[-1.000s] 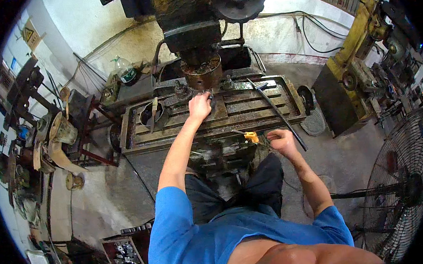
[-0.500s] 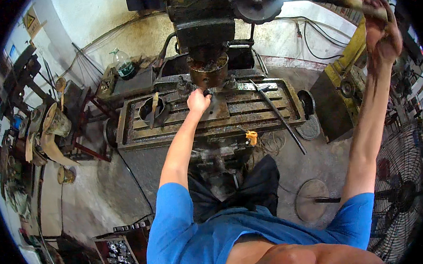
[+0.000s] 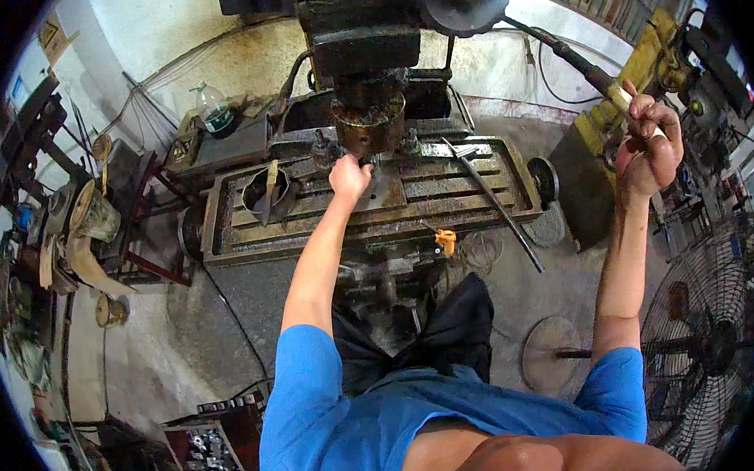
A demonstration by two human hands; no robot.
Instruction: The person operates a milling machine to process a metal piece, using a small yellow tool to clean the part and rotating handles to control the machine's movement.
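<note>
My left hand (image 3: pixel 350 179) is closed at the middle of the machine table, just under the round spindle head (image 3: pixel 369 123). Whatever its fingers hold is hidden or too small to name. Out to the right, my right hand (image 3: pixel 650 149) has its fingers curled around the pale end of a long lever (image 3: pixel 574 59). This lever slopes down from a dark round hub (image 3: pixel 465 5) on the machine. The slotted, oily machine table (image 3: pixel 309 236) lies beneath my left hand. Between two dark clamp bolts, a flat plate (image 3: pixel 385 192) sits by my left fingers.
A cut-open container (image 3: pixel 266 209) with a brush (image 3: pixel 272 177) in it stands on the table's left. A long bar (image 3: pixel 499 203) leans across the right edge. An orange-yellow tool (image 3: pixel 445 241) hangs at the front. A caged fan (image 3: pixel 715 346) stands right; a parts box (image 3: pixel 210 457) lies lower left.
My right hand has come down and nearer to me, and the lever has swung from nearly level to sloping downward. My left hand stays closed under the spindle.
</note>
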